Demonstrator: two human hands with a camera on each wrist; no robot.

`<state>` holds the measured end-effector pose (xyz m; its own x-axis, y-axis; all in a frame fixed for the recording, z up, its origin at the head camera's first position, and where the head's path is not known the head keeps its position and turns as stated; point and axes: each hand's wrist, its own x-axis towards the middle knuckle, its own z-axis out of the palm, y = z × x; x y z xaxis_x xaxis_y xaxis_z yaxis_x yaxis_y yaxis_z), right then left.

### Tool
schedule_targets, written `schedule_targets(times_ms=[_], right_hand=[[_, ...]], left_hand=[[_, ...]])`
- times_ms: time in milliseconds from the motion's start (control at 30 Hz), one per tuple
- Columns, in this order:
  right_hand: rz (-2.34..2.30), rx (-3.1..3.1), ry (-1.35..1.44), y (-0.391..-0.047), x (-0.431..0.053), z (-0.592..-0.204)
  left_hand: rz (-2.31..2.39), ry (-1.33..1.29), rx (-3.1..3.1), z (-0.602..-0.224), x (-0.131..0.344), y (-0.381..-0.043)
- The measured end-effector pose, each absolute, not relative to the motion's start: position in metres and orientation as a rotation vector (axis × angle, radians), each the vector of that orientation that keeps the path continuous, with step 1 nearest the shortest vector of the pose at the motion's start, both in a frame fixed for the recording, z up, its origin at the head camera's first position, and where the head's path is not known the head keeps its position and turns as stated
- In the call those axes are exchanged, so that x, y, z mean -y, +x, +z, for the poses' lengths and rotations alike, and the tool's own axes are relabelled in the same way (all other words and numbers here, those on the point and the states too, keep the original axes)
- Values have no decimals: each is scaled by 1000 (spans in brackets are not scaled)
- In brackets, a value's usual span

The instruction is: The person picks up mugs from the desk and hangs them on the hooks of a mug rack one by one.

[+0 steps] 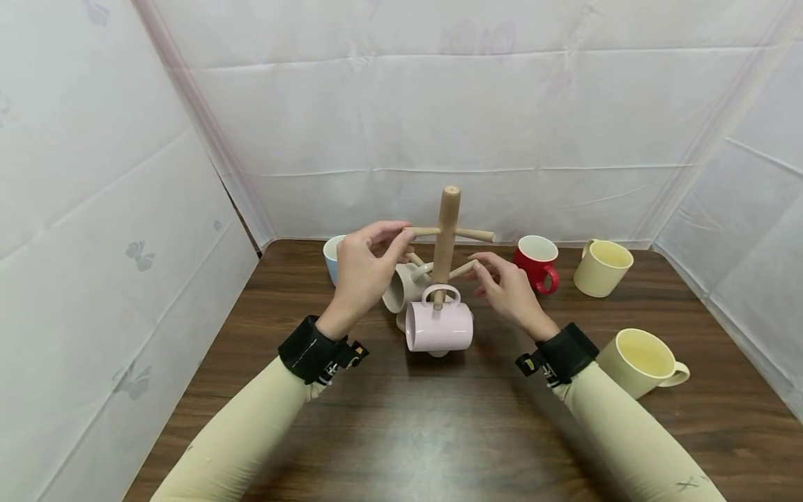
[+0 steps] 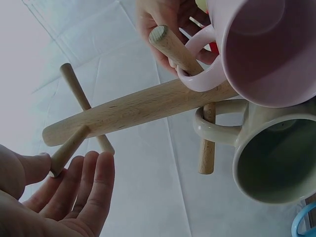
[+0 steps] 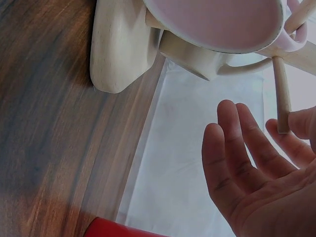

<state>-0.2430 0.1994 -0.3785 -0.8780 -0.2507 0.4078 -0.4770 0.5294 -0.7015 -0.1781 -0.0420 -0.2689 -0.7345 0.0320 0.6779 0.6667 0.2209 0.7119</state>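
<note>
A wooden mug tree [image 1: 446, 240] stands on the table with pegs sticking out at two heights. My left hand [image 1: 368, 268] pinches the end of its upper left peg [image 2: 70, 148] between thumb and fingers. Lower on the right, my right hand [image 1: 507, 289] pinches another peg [image 3: 281, 94] with thumb and index finger, the other fingers held out. A pink mug [image 1: 441, 328] hangs by its handle from the front peg, lying sideways. Behind it, a cream mug [image 2: 276, 158] hangs from a lower left peg. The tree's base [image 3: 121, 49] is partly covered by the mugs.
A red mug [image 1: 535, 261] and a yellow mug [image 1: 602, 270] stand at the back right of the wooden table [image 1: 426, 432]. Another yellow mug [image 1: 633, 366] is beside my right forearm. A light blue mug [image 1: 330, 259] is partly behind my left hand. White sheeting [image 1: 408, 118] encloses the table.
</note>
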Motion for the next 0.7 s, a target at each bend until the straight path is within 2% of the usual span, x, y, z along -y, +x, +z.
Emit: schedule_targets(times_ms=[700], right_hand=[[1293,2494,625,-245,-200,-380]], left_hand=[[-1458,-660,1947,-266,39,-180]])
